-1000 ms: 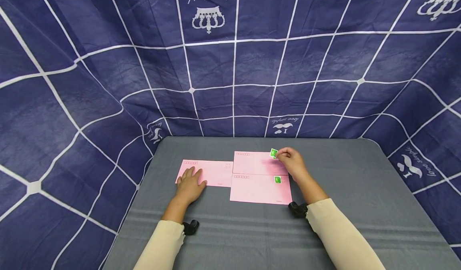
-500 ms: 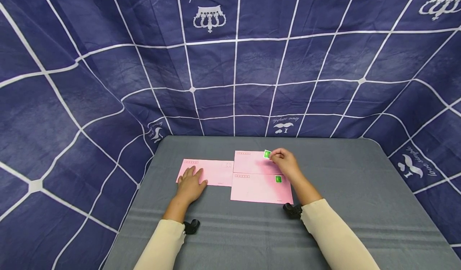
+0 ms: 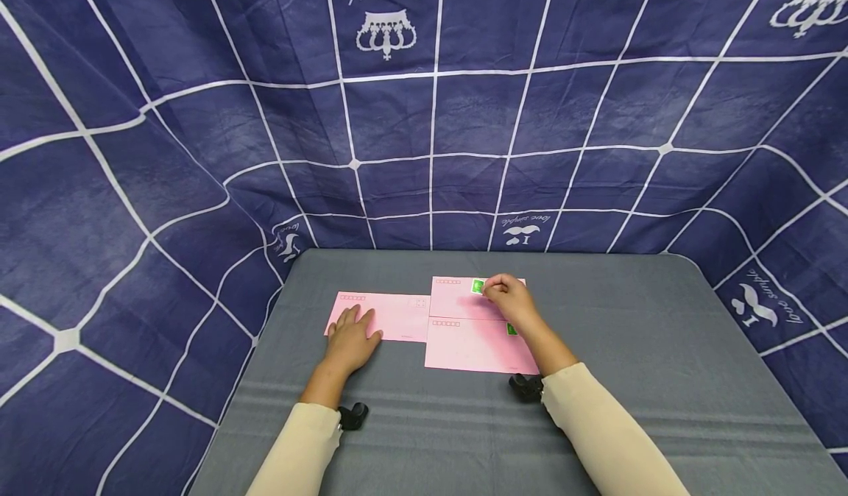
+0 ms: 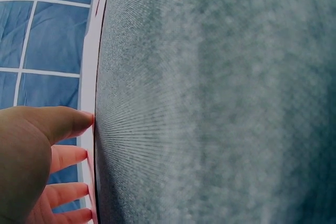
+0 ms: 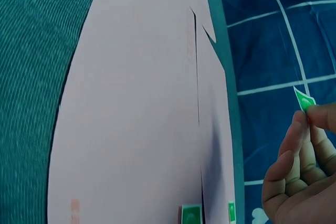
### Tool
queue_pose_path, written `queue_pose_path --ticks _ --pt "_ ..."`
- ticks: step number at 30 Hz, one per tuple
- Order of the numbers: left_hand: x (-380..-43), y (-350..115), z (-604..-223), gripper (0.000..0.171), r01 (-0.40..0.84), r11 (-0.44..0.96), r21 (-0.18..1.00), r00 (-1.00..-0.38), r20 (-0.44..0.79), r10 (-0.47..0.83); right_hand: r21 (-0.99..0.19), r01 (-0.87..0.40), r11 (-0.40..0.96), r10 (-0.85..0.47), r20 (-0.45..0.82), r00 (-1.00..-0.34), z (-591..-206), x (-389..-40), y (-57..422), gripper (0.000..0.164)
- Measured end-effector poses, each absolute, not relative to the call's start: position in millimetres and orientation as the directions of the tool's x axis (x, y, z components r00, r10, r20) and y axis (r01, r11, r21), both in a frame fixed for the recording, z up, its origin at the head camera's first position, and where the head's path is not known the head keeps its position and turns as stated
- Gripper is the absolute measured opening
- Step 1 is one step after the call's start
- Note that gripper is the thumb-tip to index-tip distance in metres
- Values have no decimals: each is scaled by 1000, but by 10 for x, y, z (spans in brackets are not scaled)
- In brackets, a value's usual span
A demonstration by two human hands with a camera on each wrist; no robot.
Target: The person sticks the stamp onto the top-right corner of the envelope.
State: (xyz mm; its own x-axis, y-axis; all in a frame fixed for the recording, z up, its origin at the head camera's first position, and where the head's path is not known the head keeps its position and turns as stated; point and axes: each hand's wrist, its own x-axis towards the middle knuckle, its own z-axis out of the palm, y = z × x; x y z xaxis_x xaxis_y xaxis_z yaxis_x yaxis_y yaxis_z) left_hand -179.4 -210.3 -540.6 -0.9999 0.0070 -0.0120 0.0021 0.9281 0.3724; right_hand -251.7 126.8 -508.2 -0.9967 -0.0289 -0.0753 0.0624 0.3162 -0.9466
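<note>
My right hand (image 3: 515,303) pinches a green postage stamp (image 3: 478,286) between thumb and index finger, over the upper pink envelope (image 3: 450,305). In the right wrist view this stamp (image 5: 304,99) is held up by one edge, away from the paper. A second stamp (image 3: 511,329) lies at the upper right of the lower pink envelope (image 3: 464,352). The right wrist view also has a stamp (image 5: 231,212) on the upper envelope, hidden behind my hand in the head view. My left hand (image 3: 350,345) rests with fingers spread on the left pink envelope (image 3: 400,318), whose stamp box is bare.
The three envelopes lie side by side on a grey cloth-covered table (image 3: 424,430). A dark blue curtain (image 3: 464,121) with white grid lines hangs behind and along both sides. A black wrist camera (image 3: 526,388) sits at the right cuff, another (image 3: 353,416) at the left.
My right hand has moved left across the upper envelope, carrying the pinched stamp with it. My left hand stays where it was.
</note>
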Motion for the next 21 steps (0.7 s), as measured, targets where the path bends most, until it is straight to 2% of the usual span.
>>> queue_pose_path --ticks 13,21 --pt "-1789 -2114 -5394 61 1 931 365 -1000 -19 9 -948 66 312 -47 -85 -995 -5118 -2499 1051 11" --pt "-1790 -2118 -5382 61 6 934 357 -1000 -21 14 -963 67 260 -69 -88 -994 -5163 -2501 934 14"
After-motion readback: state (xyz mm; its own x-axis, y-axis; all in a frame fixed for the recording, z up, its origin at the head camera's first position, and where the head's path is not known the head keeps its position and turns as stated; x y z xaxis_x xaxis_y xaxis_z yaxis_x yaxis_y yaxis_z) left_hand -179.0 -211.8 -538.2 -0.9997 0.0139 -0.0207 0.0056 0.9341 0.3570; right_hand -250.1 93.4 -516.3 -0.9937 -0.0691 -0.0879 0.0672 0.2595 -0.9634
